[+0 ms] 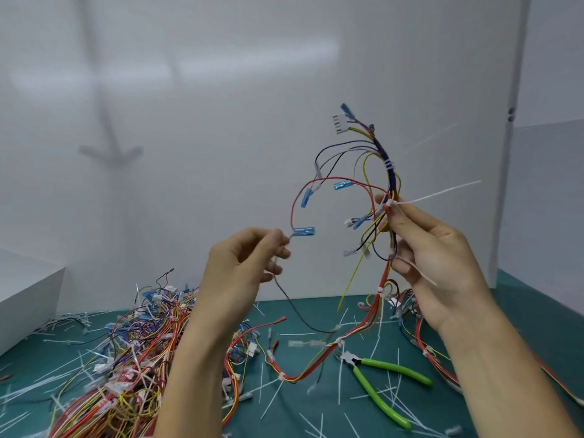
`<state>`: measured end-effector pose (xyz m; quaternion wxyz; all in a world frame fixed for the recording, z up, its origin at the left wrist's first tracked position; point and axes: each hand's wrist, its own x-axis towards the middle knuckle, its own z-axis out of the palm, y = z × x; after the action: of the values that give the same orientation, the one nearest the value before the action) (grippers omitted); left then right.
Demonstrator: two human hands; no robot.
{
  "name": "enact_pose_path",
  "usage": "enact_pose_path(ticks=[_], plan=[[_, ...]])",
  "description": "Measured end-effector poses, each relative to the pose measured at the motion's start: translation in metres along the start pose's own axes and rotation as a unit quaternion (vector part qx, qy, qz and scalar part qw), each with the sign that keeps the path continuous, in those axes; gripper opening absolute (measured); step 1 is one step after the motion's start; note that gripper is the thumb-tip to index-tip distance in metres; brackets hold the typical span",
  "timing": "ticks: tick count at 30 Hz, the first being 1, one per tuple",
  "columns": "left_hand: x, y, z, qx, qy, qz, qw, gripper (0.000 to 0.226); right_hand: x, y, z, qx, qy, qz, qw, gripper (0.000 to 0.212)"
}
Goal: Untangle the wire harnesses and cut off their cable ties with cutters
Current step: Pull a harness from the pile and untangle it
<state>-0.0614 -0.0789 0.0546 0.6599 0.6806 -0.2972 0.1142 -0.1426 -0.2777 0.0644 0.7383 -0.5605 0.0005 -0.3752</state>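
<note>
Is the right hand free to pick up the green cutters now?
Probably not yet: the right hand grips the raised wire harness. The cutters lie uncovered on the mat below, so the way looks free once it lets go.

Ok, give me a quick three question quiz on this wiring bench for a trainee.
1. True or false: the right hand holds the cutters.
2. What does the left hand pinch? A a wire beside a blue connector; B a loose cable tie; C the cutters.
3. Fill in: the cutters' handles are ____.
Key: 1 false, they lie on the mat; the right hand holds a harness. 2 A. 3 green.
</note>
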Motion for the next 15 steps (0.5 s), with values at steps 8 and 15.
enact_pose_path(ticks=[8,15], plan=[[-0.009,-0.013,0.019,0.114,-0.386,-0.118,0.908,0.046,0.003,0.000,-0.001,0.117,-0.060,0.044,0.990,0.024],[-0.012,-0.011,0.041,0.097,-0.331,-0.067,0.936,0.019,0.007,0.006,-0.001,0.146,-0.076,0.057,0.985,0.032]])
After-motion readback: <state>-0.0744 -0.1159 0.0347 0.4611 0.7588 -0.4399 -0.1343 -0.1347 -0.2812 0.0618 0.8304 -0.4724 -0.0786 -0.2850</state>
